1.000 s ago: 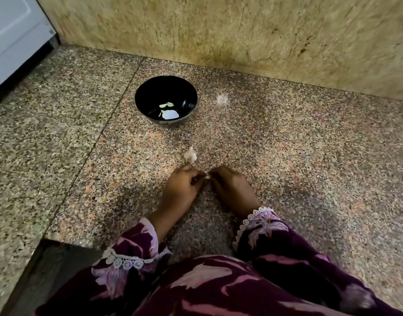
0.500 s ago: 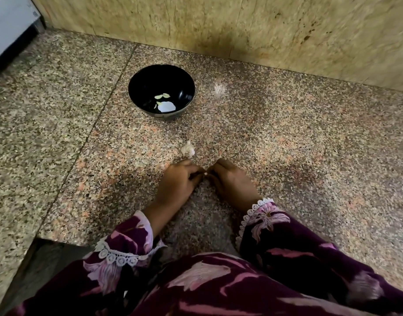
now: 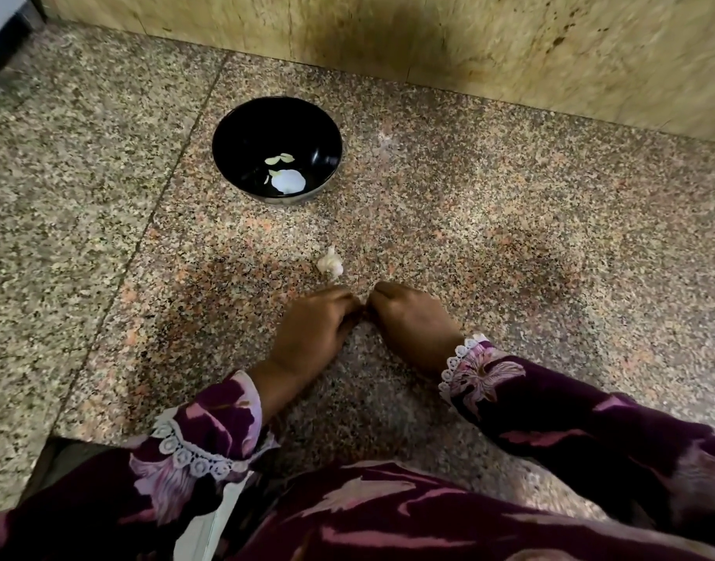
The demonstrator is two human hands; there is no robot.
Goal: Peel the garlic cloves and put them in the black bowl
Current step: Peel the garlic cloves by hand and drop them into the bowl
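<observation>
Pinching at the same spot, our left hand (image 3: 311, 334) and right hand (image 3: 412, 321) meet fingertip to fingertip low over the granite counter (image 3: 550, 244), fingers of both curled inward. Whatever sits between them is hidden; probably a garlic clove, but we can't confirm it, so the grip is unclear. Garlic piece (image 3: 330, 263) lies on the counter just beyond the hands at 12 o'clock, apart from both. Black bowl (image 3: 277, 149) stands further out at about 11 o'clock, upright, with pale peeled bits (image 3: 287, 181) on its bottom. Purple floral sleeves (image 3: 590, 431) with white lace cuffs at 6 o'clock. Mottled yellow wall (image 3: 428, 46) runs along the counter's far edge.
</observation>
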